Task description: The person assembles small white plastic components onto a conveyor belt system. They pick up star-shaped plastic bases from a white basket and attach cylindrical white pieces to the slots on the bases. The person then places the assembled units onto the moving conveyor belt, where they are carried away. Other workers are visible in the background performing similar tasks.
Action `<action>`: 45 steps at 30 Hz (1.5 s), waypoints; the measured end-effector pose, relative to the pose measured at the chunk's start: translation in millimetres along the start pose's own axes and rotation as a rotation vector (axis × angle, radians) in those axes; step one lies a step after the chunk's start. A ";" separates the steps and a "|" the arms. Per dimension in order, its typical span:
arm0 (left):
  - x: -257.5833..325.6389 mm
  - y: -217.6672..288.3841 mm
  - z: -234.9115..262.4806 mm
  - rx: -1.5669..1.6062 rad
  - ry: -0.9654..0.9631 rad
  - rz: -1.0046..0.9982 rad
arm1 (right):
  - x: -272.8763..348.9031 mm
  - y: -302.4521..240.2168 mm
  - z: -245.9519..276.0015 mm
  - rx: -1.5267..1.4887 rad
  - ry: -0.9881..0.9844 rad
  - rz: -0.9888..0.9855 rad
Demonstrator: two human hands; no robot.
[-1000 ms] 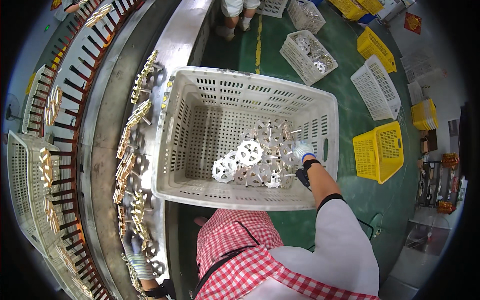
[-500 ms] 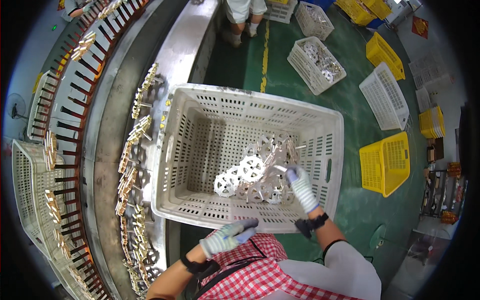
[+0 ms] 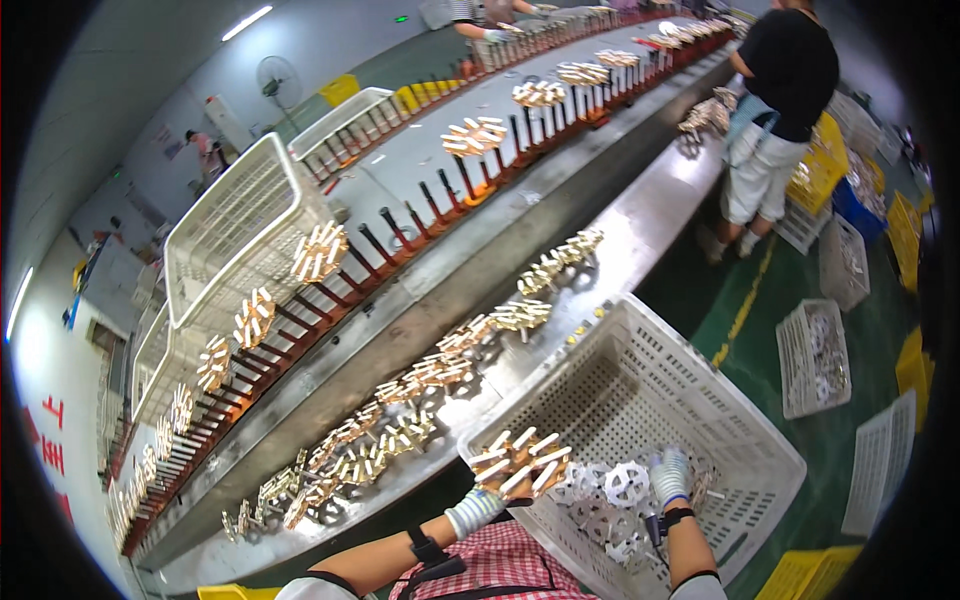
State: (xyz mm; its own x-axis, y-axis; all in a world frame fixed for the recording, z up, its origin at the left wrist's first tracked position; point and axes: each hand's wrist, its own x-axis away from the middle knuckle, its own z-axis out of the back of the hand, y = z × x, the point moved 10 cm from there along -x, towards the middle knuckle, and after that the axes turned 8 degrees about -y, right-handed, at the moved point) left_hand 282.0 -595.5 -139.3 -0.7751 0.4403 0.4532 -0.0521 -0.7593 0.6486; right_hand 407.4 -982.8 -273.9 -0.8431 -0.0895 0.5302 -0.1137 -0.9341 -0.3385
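Observation:
My left hand, in a grey-white glove, holds a star-shaped metal part with pale radial spokes just above the near left corner of a big white plastic crate. My right hand, also gloved and with a dark wrist strap, reaches down into the crate and rests on a pile of white gear-like parts at its near side. Whether that hand grips one is hidden by the fingers.
Left of the crate runs a steel ledge with rows of the same spoked parts. Beyond it a conveyor with red-based pegs carries more. White wire baskets stand at the far left. A person in a black shirt works farther along. Crates sit on the green floor.
The view has swung up from the crate toward the line. My left hand has come up holding a spoked part. My right hand stays on the pile in the crate.

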 end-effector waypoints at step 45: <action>252.6 -228.8 238.5 0.723 1.170 -0.554 | 152.8 -424.9 -31.5 -1.402 -0.235 0.633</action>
State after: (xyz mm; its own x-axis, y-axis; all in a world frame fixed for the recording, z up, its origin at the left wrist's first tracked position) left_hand 248.3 -196.3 -27.3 -0.8349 -0.3055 -0.4578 -0.4580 -0.0756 0.8857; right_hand 310.3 -588.7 -73.6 -0.8585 -0.5057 0.0854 -0.2798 0.3222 -0.9044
